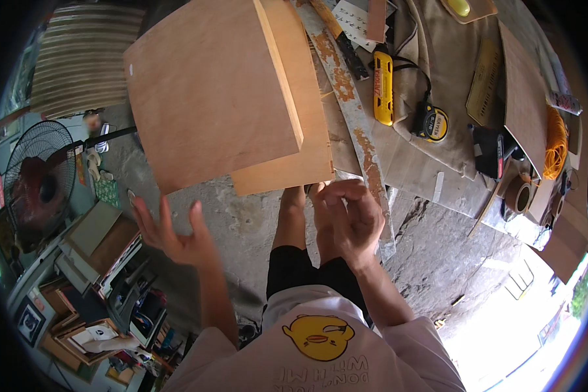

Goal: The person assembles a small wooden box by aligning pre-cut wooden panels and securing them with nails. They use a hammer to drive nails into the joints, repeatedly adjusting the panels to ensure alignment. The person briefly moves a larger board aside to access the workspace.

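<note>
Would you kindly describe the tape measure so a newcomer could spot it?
From the large wooden panel, look right past the mottled strip onto brownish cloth. The tape measure is squat, black and yellow, unlike the long yellow tool beside it.

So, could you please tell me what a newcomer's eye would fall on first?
Probably the large, flat, brown wooden panel at the top, left of centre, pictured just above the person's open left hand. To its right, a long yellow-and-black plastic tool and a round yellow-and-black tape measure stand out brightly. At the far left is a round, dark-caged fan.
</note>
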### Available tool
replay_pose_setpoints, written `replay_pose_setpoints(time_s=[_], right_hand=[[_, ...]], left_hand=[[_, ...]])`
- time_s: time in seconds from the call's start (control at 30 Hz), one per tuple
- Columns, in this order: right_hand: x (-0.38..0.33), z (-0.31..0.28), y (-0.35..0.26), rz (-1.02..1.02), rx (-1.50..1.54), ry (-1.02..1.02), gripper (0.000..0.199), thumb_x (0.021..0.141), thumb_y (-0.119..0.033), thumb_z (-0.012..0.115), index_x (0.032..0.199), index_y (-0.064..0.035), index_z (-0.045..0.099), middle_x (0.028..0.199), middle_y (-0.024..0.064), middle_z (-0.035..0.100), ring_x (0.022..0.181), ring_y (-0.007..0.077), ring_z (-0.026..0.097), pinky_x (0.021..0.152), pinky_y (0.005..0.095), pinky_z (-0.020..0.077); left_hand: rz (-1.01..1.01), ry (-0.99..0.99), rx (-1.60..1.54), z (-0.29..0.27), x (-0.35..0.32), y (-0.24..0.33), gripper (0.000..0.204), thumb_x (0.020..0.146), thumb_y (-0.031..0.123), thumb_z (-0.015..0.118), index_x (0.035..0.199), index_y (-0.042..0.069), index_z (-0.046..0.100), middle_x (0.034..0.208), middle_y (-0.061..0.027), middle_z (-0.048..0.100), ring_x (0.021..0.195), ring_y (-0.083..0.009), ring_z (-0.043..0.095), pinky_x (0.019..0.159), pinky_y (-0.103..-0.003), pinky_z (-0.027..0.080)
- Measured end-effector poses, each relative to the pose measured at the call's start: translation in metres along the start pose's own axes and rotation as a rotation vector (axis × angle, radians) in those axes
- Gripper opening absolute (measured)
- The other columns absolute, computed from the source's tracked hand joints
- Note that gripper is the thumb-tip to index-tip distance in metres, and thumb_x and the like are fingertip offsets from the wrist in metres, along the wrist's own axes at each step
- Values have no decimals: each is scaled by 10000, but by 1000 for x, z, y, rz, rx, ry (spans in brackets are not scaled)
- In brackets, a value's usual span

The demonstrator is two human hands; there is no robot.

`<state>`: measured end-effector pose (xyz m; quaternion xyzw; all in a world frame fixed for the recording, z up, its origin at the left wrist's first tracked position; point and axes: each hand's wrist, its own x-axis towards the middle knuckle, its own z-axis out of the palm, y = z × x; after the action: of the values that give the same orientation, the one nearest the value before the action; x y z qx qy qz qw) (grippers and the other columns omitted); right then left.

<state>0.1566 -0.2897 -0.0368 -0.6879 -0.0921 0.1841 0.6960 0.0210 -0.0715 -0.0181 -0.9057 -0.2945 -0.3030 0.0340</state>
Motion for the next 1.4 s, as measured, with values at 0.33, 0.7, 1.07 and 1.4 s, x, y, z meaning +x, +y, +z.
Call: replay_pose_setpoints(time_s=[0.33, 0.7, 1.07, 1.4], right_hand=[[-3, -12, -32, -280, -39, -321, 353, 731, 67, 808, 1056, -47, 732, 943, 68, 648, 854, 234, 653, 725, 355, 517], [19, 8, -6, -308, 77, -252, 344, 803, -75, 829, 1118, -13, 706, 998, 112, 681, 895, 245, 670, 758, 348, 536], [76, 37, 34, -374, -5, 3, 460, 728, -214, 878, 1092, 3, 698, 1129, 122, 711, 1004, 273, 681, 869, 375, 543], [74, 36, 29, -226, 112, -4, 368, 723, -166, 876, 1033, -22, 741, 1120, 126, 739, 1030, 266, 700, 868, 365, 548]], left_hand=[[-39, -544, -1158, -24, 10, 91, 287, 815, -86, 783, 1072, 12, 704, 993, -164, 748, 864, -258, 743, 715, -318, 601], [-102, -563, -926, -17, 20, 79, 228, 873, -100, 697, 1094, -44, 690, 922, -148, 729, 833, -253, 712, 719, -331, 558], [-220, -230, -562, 37, 116, 6, 134, 1016, 92, 622, 1066, -11, 693, 1361, -172, 609, 1281, -229, 556, 1100, -371, 405], [-433, -201, -599, 59, 91, -8, 164, 1031, 120, 622, 1082, -26, 676, 1449, -214, 575, 1372, -247, 515, 1117, -350, 380]])
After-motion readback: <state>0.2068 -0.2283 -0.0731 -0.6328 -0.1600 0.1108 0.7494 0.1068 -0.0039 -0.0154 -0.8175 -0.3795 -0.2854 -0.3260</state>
